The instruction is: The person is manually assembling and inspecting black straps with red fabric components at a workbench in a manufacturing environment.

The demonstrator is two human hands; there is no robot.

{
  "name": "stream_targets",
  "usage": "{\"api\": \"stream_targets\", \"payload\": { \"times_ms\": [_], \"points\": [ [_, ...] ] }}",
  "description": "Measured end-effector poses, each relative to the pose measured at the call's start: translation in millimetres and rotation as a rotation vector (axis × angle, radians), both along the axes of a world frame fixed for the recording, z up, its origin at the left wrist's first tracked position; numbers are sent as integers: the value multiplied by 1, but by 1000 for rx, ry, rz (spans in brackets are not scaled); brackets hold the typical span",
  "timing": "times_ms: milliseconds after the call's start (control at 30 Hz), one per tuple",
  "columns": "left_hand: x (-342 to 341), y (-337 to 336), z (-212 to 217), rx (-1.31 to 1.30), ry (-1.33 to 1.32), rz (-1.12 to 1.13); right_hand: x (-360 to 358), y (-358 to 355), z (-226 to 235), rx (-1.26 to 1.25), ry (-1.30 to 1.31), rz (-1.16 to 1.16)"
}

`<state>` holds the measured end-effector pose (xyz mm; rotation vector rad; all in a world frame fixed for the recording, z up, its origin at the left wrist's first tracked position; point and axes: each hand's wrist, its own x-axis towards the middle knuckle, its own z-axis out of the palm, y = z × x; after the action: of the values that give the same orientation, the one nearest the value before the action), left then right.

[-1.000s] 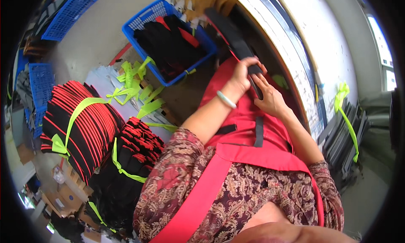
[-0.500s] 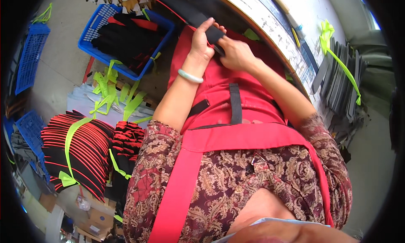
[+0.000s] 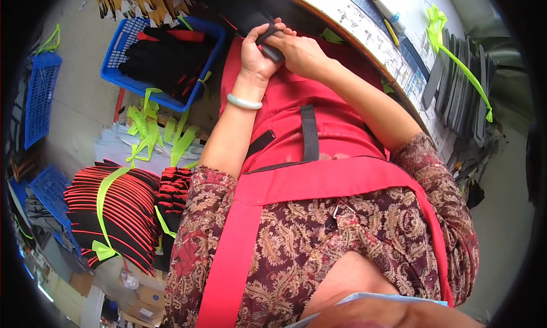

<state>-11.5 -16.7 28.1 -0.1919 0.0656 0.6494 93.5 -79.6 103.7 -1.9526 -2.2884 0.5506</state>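
Note:
In front of my red apron (image 3: 342, 111), both hands meet over a dark grey-black piece of material (image 3: 272, 53) whose short end pokes out between them. My left hand (image 3: 257, 51), palm up with a pale bangle on its wrist, is closed around the piece. From the right, my right hand (image 3: 302, 51) reaches across, its fingers curled onto the same piece. A red edge shows by the left palm. Beyond the fingers the black material fades into the dark background, so its far end cannot be made out.
At the left stands a blue basket (image 3: 154, 94) of black and red gloves. Bright green strips (image 3: 145, 128) lie below it, beside a tied black-and-red bundle (image 3: 111, 214). A worn white table (image 3: 364, 49) runs along the right, with a tied stack of dark strips (image 3: 464, 83) past it.
Both hands have shifted slightly left and up. The long black strip that stretched away from them at the top is now mostly lost in the dark, and a shorter end sticks out toward me.

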Motion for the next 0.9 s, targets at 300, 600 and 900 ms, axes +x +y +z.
{"api": "stream_targets", "payload": {
  "times_ms": [300,600,900],
  "points": [
    [1,2,-4,69,322,38,13,-25,0,2,41,20],
    [-15,-27,23,63,304,-15,3,-35,17,52,25,148],
    [-57,-98,93,481,636,-184,50,-41,72,-30,1094,-296]
  ]
}}
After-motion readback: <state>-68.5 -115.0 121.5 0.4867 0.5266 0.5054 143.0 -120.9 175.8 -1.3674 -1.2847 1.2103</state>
